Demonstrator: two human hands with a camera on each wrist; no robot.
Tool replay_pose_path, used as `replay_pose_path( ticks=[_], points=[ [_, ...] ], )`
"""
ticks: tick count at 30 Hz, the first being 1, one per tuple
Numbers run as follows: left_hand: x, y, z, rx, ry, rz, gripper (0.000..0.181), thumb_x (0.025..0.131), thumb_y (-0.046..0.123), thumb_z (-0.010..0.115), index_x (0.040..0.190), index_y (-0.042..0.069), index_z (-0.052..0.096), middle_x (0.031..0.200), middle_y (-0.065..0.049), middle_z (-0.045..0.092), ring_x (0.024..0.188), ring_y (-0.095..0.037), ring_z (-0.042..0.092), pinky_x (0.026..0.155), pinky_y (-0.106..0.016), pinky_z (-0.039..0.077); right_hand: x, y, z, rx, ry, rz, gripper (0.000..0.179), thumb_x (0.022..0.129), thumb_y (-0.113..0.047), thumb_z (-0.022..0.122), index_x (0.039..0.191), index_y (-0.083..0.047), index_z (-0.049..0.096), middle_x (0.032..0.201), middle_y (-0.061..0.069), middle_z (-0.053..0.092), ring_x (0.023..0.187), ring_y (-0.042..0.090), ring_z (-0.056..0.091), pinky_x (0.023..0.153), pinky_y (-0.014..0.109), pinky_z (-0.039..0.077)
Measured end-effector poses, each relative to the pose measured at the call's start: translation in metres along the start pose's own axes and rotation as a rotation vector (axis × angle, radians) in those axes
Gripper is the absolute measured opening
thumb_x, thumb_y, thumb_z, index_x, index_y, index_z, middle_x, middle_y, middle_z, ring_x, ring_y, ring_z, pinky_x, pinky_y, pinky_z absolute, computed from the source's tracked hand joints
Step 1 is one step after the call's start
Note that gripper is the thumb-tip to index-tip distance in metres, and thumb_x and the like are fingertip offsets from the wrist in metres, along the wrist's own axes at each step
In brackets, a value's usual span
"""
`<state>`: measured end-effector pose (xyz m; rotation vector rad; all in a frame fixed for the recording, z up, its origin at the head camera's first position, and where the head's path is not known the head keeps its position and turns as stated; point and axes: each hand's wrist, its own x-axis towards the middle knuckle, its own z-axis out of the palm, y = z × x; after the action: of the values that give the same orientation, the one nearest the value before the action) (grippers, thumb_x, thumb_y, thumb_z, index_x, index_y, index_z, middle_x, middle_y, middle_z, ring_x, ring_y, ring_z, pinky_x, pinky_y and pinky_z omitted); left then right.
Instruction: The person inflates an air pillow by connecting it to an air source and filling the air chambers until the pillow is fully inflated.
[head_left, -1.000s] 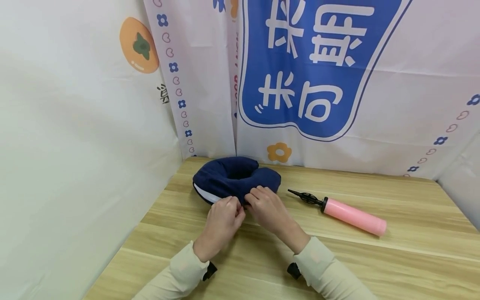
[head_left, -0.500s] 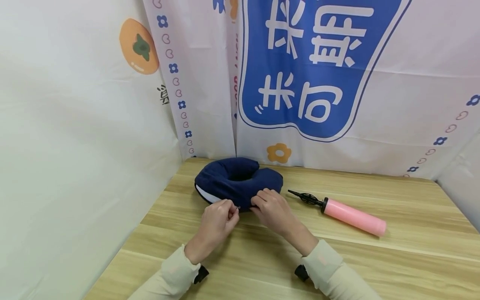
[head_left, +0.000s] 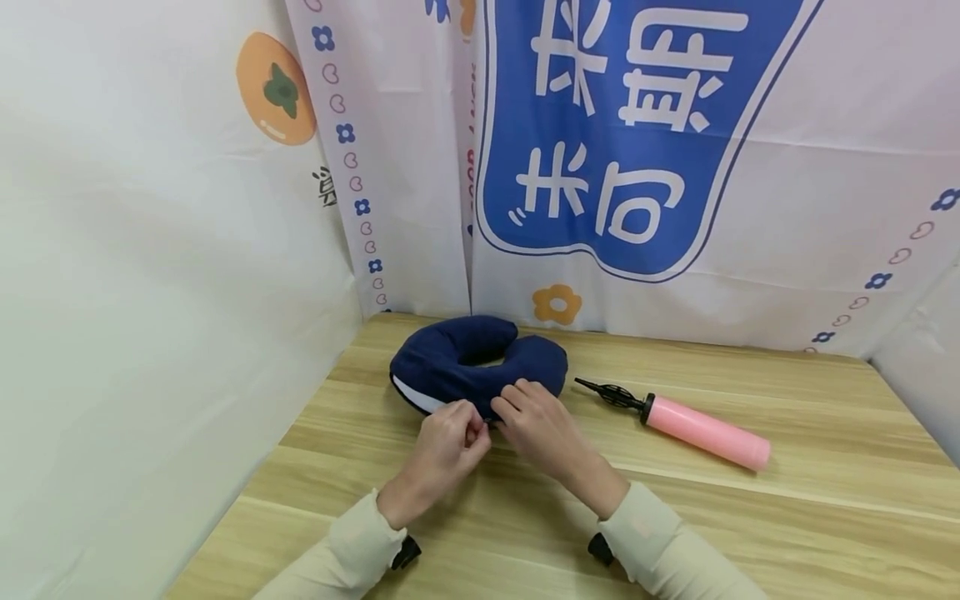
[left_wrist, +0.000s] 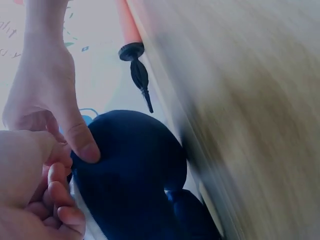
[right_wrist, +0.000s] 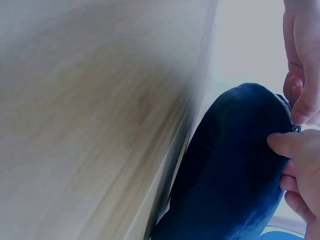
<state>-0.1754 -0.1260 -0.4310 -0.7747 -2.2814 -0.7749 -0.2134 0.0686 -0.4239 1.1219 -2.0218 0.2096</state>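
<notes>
A navy U-shaped neck pillow (head_left: 442, 354) lies on the table, its opening turned toward the back right. Along its near-left edge the cover's zipper gapes, showing a white strip (head_left: 416, 396) inside. My left hand (head_left: 450, 442) pinches at the zipper with curled fingers; a small metal zipper pull (right_wrist: 296, 129) shows by its fingertips in the right wrist view. Close beside it, my right hand (head_left: 543, 429) grips the pillow's near edge, thumb on the navy cloth in the left wrist view. What lies between the fingertips is mostly hidden.
A pink hand pump (head_left: 705, 432) with a black nozzle lies right of the pillow, nozzle pointing toward it. Behind the wooden table (head_left: 825, 500) hangs a printed white cloth (head_left: 810, 250). A pale wall (head_left: 150, 333) stands along the left side.
Both hands first shifted apart slightly, then came closer again, the left moving right and the right moving a little left. The pillow moved slightly rightward. The pump stayed in place.
</notes>
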Motion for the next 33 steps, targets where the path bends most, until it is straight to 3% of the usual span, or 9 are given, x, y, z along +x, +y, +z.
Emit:
replay_pose_path(
  ticks=[7,9,16,23,29,33],
  points=[
    [0.0,-0.012,-0.006,0.032,0.145,0.033,0.026,0.078,-0.006,0.077,0.075,0.01,0.058,0.069,0.002,0.057,0.062,-0.006,0.053,0.059,-0.015,0.042,-0.004,0.01,-0.003,0.017,0.073,-0.021,0.02,0.083,-0.01,0.089,0.09,-0.01,0.071,0.088,0.002,0.066,0.082,0.02,0.059,0.075,0.031,0.052],
    [-0.001,-0.016,-0.011,0.033,0.144,0.016,0.025,0.078,-0.006,0.077,0.075,0.011,0.058,0.068,0.003,0.057,0.062,-0.005,0.052,0.058,-0.014,0.041,-0.006,0.013,-0.004,0.024,0.076,-0.027,0.019,0.083,-0.011,0.089,0.091,-0.01,0.072,0.088,0.002,0.067,0.082,0.02,0.06,0.076,0.031,0.052],
    [0.002,-0.016,-0.021,-0.036,0.049,-0.066,0.027,0.084,-0.002,0.078,0.076,0.014,0.058,0.071,0.005,0.057,0.064,-0.002,0.049,0.058,-0.016,0.042,-0.002,0.009,-0.011,0.066,0.083,-0.002,0.027,0.079,-0.017,0.094,0.093,-0.009,0.072,0.088,0.001,0.066,0.08,0.017,0.057,0.072,0.029,0.049],
    [0.005,-0.009,-0.018,-0.152,0.019,-0.01,0.029,0.086,-0.007,0.073,0.078,0.012,0.053,0.073,0.002,0.053,0.068,-0.004,0.049,0.062,-0.016,0.042,0.008,-0.001,-0.012,0.007,0.092,-0.024,0.032,0.08,-0.022,0.094,0.094,-0.008,0.069,0.088,0.002,0.063,0.081,0.019,0.056,0.076,0.031,0.051],
    [0.002,-0.007,-0.013,-0.111,0.071,0.03,0.029,0.084,-0.009,0.072,0.078,0.012,0.053,0.072,0.003,0.051,0.068,-0.003,0.048,0.061,-0.013,0.04,0.007,0.0,-0.012,0.02,0.079,-0.023,0.021,0.083,-0.013,0.09,0.09,-0.009,0.071,0.086,0.001,0.064,0.081,0.019,0.058,0.079,0.031,0.053],
    [0.0,-0.013,-0.014,-0.064,0.13,0.044,0.027,0.081,-0.01,0.072,0.078,0.01,0.054,0.07,0.002,0.051,0.065,-0.004,0.047,0.059,-0.012,0.039,0.004,0.006,-0.01,0.028,0.121,-0.055,0.019,0.083,-0.011,0.089,0.09,-0.008,0.072,0.085,0.002,0.066,0.08,0.019,0.059,0.079,0.032,0.054]
  ],
)
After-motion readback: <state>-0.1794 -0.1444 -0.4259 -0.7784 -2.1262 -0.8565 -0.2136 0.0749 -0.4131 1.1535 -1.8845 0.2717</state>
